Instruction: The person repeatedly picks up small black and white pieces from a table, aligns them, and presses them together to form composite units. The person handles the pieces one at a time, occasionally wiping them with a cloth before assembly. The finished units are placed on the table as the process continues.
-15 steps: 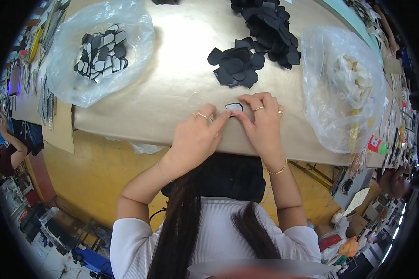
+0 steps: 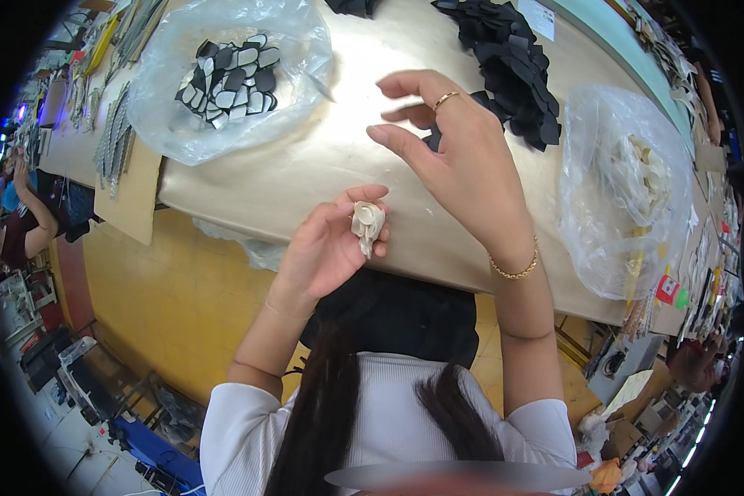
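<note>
My left hand (image 2: pixel 318 248) is turned palm up near the table's front edge, its fingers curled round a small bunch of cream, petal-like pieces (image 2: pixel 367 221). Raised over the table, my right hand (image 2: pixel 463 153) has its thumb and fingers apart, with nothing visible between them. Behind it, black rounded pieces (image 2: pixel 521 87) lie in a long heap, partly hidden by the hand. To the left, a clear plastic bag (image 2: pixel 161 116) lies opened out, with several small black-and-light-grey tab-shaped pieces (image 2: pixel 246 56) inside.
Another clear bag (image 2: pixel 595 231) at the right holds cream pieces (image 2: pixel 657 178). Near it stands a small bottle with a green cap (image 2: pixel 681 298). Cardboard (image 2: pixel 128 198) juts from the table's left end. A white paper (image 2: pixel 537 18) lies at the back. Another person's arm (image 2: pixel 37 207) shows far left.
The small black-edged, light-topped piece has left the spot between my hands. My right hand has risen away and opened. My left hand has turned palm up, showing the cream bunch. The view has shifted.
</note>
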The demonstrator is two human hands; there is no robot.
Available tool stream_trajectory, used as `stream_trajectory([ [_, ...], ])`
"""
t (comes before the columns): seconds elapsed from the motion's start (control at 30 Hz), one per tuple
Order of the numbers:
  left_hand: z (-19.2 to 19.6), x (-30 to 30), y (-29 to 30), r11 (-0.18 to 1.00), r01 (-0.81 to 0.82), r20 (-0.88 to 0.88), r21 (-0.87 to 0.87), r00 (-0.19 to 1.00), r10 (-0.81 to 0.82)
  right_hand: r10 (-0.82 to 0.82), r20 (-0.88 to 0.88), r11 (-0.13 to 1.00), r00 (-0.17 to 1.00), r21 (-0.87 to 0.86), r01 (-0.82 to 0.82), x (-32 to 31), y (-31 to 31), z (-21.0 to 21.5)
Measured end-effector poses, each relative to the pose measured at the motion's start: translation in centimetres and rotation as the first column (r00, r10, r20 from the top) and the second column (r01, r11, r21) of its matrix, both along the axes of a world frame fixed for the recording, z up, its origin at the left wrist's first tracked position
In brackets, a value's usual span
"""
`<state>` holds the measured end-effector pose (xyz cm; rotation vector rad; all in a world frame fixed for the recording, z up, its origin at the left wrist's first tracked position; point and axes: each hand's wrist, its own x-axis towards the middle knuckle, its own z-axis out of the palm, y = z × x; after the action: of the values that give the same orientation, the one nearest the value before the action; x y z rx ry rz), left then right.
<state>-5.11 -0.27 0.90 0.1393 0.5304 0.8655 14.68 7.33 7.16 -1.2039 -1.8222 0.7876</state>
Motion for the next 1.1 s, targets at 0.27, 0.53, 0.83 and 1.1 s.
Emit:
stream_trajectory([
  [0.27, 0.1, 1.9, 0.2, 0.975, -0.185, -0.201, 0.125, 0.957, 0.208, 0.101, -0.025, 0.973, 0.995, -0.206, -0.104, 2.0, -5.3, -1.5],
  [0.53, 0.1, 5.7, 0.1, 0.962, -0.174, -0.266, 0.210, 0.937, 0.228, -0.103, 0.025, 0.995, 0.994, -0.002, 0.103, 1.7, -8.4, -4.1],
  [0.83, -0.1, 5.6, 0.3, 0.967, -0.124, -0.359, 0.223, 0.912, 0.200, -0.139, -0.079, 0.986, 0.987, -0.102, 0.131, 2.9, -8.4, -4.5],
  [1.1, -0.1, 6.6, -0.2, 0.920, -0.129, -0.442, 0.369, 0.847, 0.296, -0.230, -0.116, 0.959, 0.966, -0.196, 0.205, 2.8, -8.6, -4.5],
])
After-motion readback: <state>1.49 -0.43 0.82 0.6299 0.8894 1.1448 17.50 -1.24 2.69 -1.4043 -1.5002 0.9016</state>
